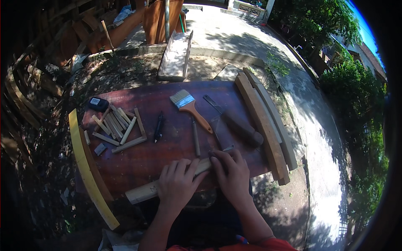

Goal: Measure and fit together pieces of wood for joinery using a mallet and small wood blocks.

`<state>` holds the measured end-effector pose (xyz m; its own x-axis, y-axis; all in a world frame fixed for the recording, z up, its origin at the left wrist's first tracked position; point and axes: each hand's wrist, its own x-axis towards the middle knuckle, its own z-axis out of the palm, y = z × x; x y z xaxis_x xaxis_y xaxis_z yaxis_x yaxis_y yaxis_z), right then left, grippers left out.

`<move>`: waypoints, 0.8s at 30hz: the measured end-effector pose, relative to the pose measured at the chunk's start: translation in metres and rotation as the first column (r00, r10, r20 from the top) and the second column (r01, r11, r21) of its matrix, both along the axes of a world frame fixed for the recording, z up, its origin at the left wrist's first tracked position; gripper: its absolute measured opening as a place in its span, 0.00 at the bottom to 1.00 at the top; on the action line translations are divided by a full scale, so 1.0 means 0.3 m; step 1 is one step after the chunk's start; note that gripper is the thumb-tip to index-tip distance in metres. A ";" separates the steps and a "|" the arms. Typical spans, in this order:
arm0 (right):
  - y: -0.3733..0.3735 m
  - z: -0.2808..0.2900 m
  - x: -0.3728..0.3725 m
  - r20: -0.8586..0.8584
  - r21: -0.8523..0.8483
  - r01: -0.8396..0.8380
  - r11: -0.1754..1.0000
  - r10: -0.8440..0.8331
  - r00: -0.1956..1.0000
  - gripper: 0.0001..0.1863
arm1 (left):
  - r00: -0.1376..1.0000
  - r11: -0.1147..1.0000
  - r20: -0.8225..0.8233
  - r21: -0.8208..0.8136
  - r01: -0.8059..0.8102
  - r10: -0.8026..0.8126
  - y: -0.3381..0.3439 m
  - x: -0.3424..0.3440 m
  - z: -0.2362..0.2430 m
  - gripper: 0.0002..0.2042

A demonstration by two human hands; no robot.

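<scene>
A pale wooden bar (pixel 143 192) with a pencil mark lies slantwise along the near edge of the dark reddish table. Closed over its middle, my left hand (pixel 177 180) presses down with the thumb along the near side. My right hand (pixel 230 172) is curled at the bar's right end, with bent fingers against it; whether it also holds something small is hidden. Just beyond those fingers a small shiny metal piece (pixel 228 147) shows. A slim dark rod (pixel 196 138) lies beyond the bar, and a wide paintbrush (pixel 190 110) with an orange handle rests farther away.
Several short wood sticks (pixel 115 125), an L-shaped wood piece (pixel 130 144), a black tape measure (pixel 98 104) and a black pen (pixel 158 126) lie left. Right are a dark wooden block (pixel 242 128), a flat metal blade (pixel 212 103) and long beams (pixel 264 129). A yellow strip (pixel 86 167) edges the table.
</scene>
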<state>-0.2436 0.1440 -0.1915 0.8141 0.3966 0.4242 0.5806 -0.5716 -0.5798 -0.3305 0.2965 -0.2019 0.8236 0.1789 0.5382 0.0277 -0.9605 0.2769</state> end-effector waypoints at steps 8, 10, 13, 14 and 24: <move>0.037 0.002 0.026 0.052 -0.035 -0.022 0.999 0.024 0.998 0.12 | 1.000 1.000 0.021 -0.012 0.001 -0.001 0.006 -0.009 -0.009 0.19; 0.022 0.004 0.017 0.064 -0.040 -0.019 0.999 0.022 0.998 0.12 | 1.000 1.000 0.023 -0.006 0.013 -0.012 0.008 -0.001 0.002 0.19; -0.013 0.007 -0.003 0.076 -0.026 -0.029 0.999 0.031 0.997 0.12 | 1.000 1.000 0.026 -0.004 0.017 -0.017 0.000 0.005 0.011 0.19; -0.020 0.000 -0.012 0.079 -0.024 -0.032 0.999 0.034 0.996 0.12 | 1.000 1.000 0.026 -0.006 0.017 -0.017 0.000 0.001 0.009 0.19; 0.015 0.014 0.005 0.052 -0.026 -0.020 0.999 0.021 0.998 0.12 | 1.000 1.000 0.004 -0.030 0.006 -0.006 -0.001 -0.004 0.006 0.19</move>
